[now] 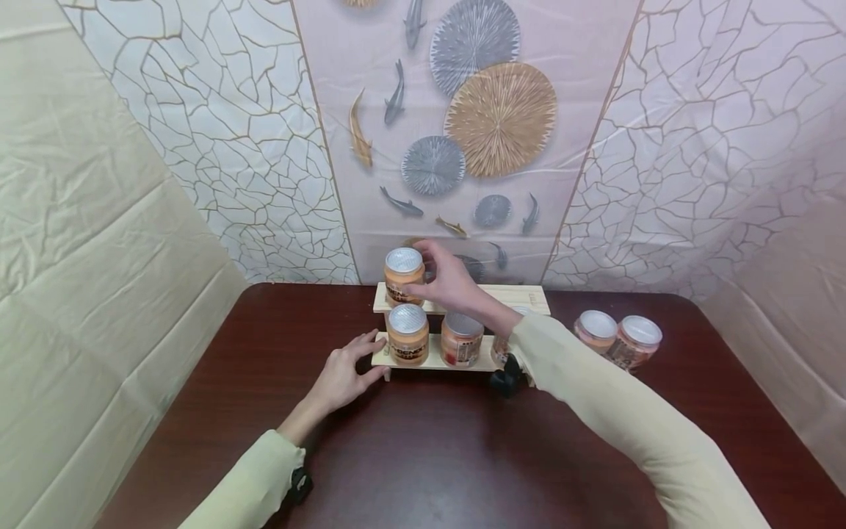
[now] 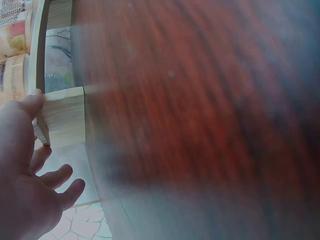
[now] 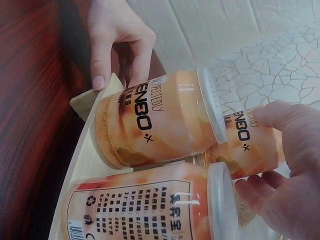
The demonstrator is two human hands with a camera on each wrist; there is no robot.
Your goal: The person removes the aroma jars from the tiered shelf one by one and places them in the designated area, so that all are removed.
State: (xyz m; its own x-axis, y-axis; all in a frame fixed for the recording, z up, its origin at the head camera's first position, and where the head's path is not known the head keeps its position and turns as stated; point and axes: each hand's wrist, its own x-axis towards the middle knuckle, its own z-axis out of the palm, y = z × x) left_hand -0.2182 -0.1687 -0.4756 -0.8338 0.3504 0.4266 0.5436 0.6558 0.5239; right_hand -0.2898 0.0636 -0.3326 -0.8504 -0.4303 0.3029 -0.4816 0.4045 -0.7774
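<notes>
The upper jar stands upright, long axis vertical, at the upper left end of the wooden rack. Right of it, the nearer right hand curls its fingers around it; below, the left hand pinches the rack's lower left end.

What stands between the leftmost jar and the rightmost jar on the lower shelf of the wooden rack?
A middle jar with a pale lid stands between them on the lower shelf; the head view shows it. The right sleeve partly hides the rightmost jar.
</notes>
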